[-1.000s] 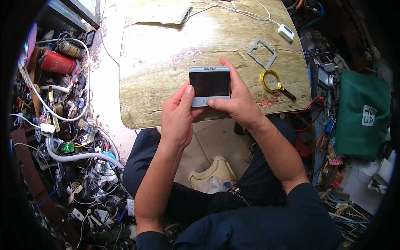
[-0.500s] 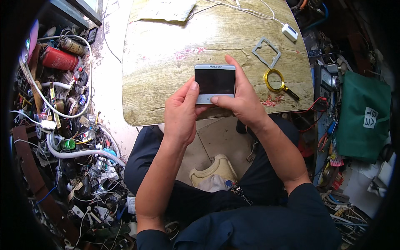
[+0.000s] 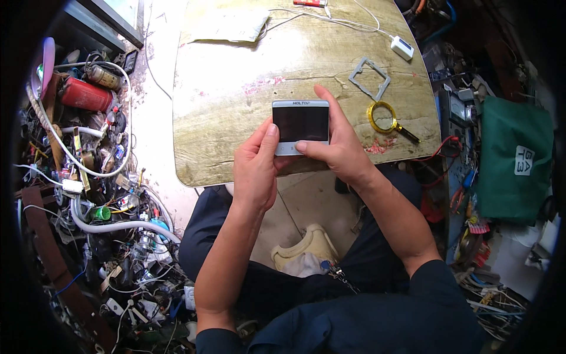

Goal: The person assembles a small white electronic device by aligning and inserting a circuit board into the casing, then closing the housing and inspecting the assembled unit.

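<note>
A silver control panel with a dark, blank screen [image 3: 302,123] is held between both hands over the table's near edge. My left hand [image 3: 255,159] grips its left side, thumb on the front frame. Around the right side is my right hand [image 3: 342,144], its thumb resting on the buttons along the lower frame and its index finger stretched up past the top right corner. The fingers behind the panel are mostly hidden. Right of it on the table lie a grey square mounting frame [image 3: 356,75] and a magnifying glass with a yellow rim [image 3: 371,114].
The wood-patterned table [image 3: 224,118] carries a pale packet [image 3: 236,28] and a white cabled adapter [image 3: 402,48]. Heaped parts and cables with a red cylinder [image 3: 85,94] fill the left. A green bag [image 3: 510,171] stands at the right beside tools.
The whole view has shifted slightly, and a red object now shows at the table's far edge. My grip on the panel looks the same, the right thumb still on its lower frame.
</note>
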